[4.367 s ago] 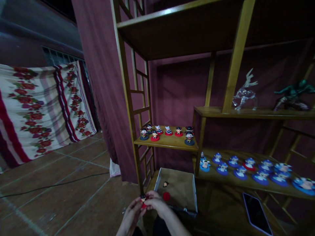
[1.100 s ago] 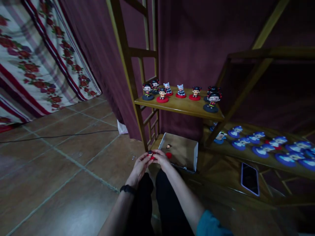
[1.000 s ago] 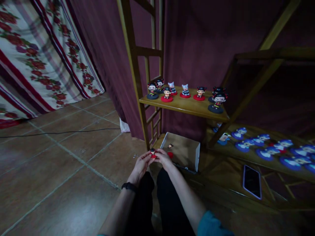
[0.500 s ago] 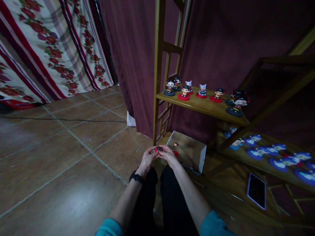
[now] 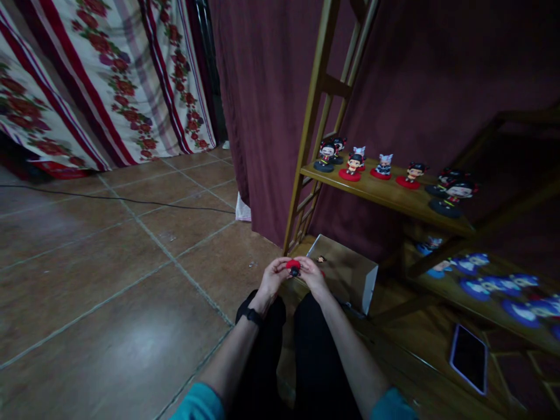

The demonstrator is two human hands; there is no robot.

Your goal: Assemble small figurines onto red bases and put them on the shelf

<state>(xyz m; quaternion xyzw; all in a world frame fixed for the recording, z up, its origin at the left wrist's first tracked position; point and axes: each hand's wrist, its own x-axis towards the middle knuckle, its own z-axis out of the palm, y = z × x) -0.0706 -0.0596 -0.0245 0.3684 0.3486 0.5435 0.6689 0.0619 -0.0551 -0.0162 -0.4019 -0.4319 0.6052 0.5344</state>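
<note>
Between my two hands, above my knees, is a small figurine (image 5: 294, 267) with a round red base and a dark head. The red base now faces up and away, and the dark head points down towards me. My left hand (image 5: 273, 277) is closed on its left side, the fingertips at the edge of the base. My right hand (image 5: 311, 274) pinches it from the right. Just beyond my right hand lies an open cardboard box (image 5: 343, 277) with a small figurine part (image 5: 321, 259) in it. Fingers hide some of the held figurine.
A wooden shelf (image 5: 376, 189) to the right carries several figurines on red and dark bases. Several blue-based figurines (image 5: 499, 286) stand on a lower shelf. A phone (image 5: 469, 357) lies at the lower right. A black cable (image 5: 118, 199) crosses the tiled floor (image 5: 109, 280).
The figurine has been turned over in my hands, so its red base shows on top and its dark head below. The view has shifted a little to the left.
</note>
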